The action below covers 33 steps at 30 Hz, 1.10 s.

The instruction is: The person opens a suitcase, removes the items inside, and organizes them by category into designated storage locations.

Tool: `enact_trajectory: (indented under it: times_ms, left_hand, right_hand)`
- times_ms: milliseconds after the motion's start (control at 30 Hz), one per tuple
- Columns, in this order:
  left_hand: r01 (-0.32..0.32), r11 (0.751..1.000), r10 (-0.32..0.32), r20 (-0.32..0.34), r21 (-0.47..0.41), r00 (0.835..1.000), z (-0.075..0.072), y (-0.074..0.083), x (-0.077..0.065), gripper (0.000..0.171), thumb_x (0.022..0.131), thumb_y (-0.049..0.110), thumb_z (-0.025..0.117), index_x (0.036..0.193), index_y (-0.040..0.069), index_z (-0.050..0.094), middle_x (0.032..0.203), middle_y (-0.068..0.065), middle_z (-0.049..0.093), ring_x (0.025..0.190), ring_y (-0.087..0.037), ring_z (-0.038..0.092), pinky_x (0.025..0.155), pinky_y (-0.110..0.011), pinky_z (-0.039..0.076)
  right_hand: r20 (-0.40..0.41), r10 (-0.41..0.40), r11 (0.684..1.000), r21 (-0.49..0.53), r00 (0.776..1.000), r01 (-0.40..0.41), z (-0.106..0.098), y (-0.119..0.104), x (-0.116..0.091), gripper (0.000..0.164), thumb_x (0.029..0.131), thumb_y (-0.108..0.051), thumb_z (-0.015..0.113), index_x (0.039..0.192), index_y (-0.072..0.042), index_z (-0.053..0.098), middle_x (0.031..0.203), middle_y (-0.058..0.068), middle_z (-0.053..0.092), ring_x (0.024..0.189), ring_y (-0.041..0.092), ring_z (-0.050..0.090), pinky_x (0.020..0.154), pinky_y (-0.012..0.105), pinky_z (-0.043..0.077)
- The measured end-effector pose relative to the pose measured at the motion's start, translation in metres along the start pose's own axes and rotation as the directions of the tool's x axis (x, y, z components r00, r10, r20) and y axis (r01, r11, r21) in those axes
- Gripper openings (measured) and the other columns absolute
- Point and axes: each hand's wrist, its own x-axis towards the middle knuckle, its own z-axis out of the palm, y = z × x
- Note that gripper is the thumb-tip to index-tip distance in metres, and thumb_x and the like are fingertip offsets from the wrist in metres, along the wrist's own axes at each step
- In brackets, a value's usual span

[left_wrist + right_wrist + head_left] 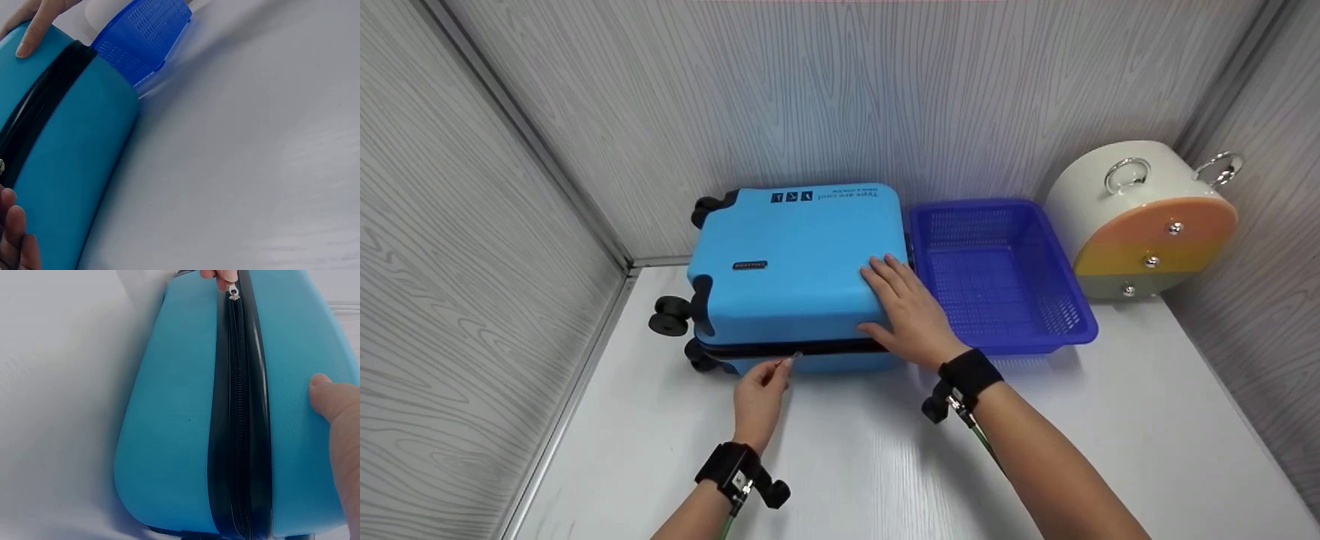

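Note:
A light blue hard-shell suitcase (802,247) lies flat on the white table, its black wheels (669,316) on the left. Along its front side runs a black-edged zipper (239,410). My left hand (760,394) pinches the metal zipper pull (233,291) between thumb and fingers, about a third of the way along from the wheels. Near the suitcase's front right corner, my right hand (911,311) rests on the lid with fingers spread and fairly straight. In the right wrist view the zipper teeth between pull and near corner look closed.
A blue plastic basket (1080,330) stands right beside the suitcase. Behind it to the right is a rounded cream box (1099,191) with a striped front, small knobs and ring handles. Grey wood-grain walls (840,90) enclose the table (840,465) at the back and sides.

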Motion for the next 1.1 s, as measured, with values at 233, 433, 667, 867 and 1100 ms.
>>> enact_trajectory:
  times_ms: [233, 433, 667, 867, 1100]
  left_hand:
    - [-0.013, 0.998, 0.016, -0.044, 0.069, 0.999, -0.014, -0.002, 0.005, 0.032, 0.102, 0.032, 0.066, 0.113, 0.003, 0.074, 0.107, -0.019, 0.07, 0.096, -0.03, 0.067, 0.079, -0.035, 0.054]
    - [-0.004, 0.999, 0.008, -0.081, 0.05, 0.997, -0.032, -0.009, 0.008, 0.032, 0.103, 0.032, 0.065, 0.11, 0.002, 0.073, 0.109, -0.021, 0.068, 0.1, -0.034, 0.065, 0.082, -0.037, 0.055]
    - [0.015, 0.999, -0.01, -0.136, 0.033, 0.991, -0.057, -0.018, 0.014, 0.042, 0.104, 0.039, 0.061, 0.118, 0.0, 0.071, 0.116, -0.023, 0.066, 0.105, -0.036, 0.063, 0.085, -0.035, 0.054]
    - [0.03, 0.999, -0.023, -0.22, 0.027, 0.975, -0.079, -0.025, 0.02, 0.044, 0.105, 0.04, 0.058, 0.12, 0.0, 0.07, 0.115, -0.024, 0.065, 0.1, -0.032, 0.062, 0.081, -0.035, 0.053]
    - [0.024, 1.0, -0.021, -0.288, 0.006, 0.957, -0.101, -0.029, 0.03, 0.047, 0.105, 0.042, 0.057, 0.122, 0.001, 0.07, 0.117, -0.023, 0.066, 0.103, -0.033, 0.06, 0.08, -0.027, 0.052]
  right_hand:
    - [0.002, -0.001, 1.0, -0.001, 1.0, 0.001, 0.001, 0.0, 0.0, 0.086, 0.098, -0.047, 0.068, 0.163, -0.01, 0.026, 0.168, 0.011, 0.023, 0.156, 0.028, 0.01, 0.126, 0.04, 0.006]
    - [-0.003, -0.002, 1.0, 0.006, 1.0, 0.002, 0.001, 0.0, 0.0, 0.086, 0.098, -0.046, 0.068, 0.163, -0.01, 0.026, 0.168, 0.012, 0.023, 0.156, 0.029, 0.01, 0.126, 0.041, 0.006]
    - [-0.025, -0.017, 0.999, 0.03, 1.0, 0.018, 0.001, 0.001, 0.0, 0.085, 0.098, -0.044, 0.069, 0.162, -0.009, 0.027, 0.167, 0.013, 0.025, 0.156, 0.031, 0.012, 0.126, 0.04, 0.006]
    - [-0.013, -0.003, 1.0, 0.022, 1.0, 0.004, 0.0, 0.002, -0.001, 0.085, 0.098, -0.045, 0.068, 0.163, -0.009, 0.027, 0.167, 0.013, 0.024, 0.156, 0.03, 0.011, 0.126, 0.04, 0.005]
    - [-0.001, 0.008, 1.0, 0.02, 1.0, -0.008, 0.001, 0.0, 0.0, 0.085, 0.098, -0.045, 0.069, 0.163, -0.01, 0.027, 0.168, 0.011, 0.023, 0.156, 0.028, 0.01, 0.125, 0.04, 0.006]
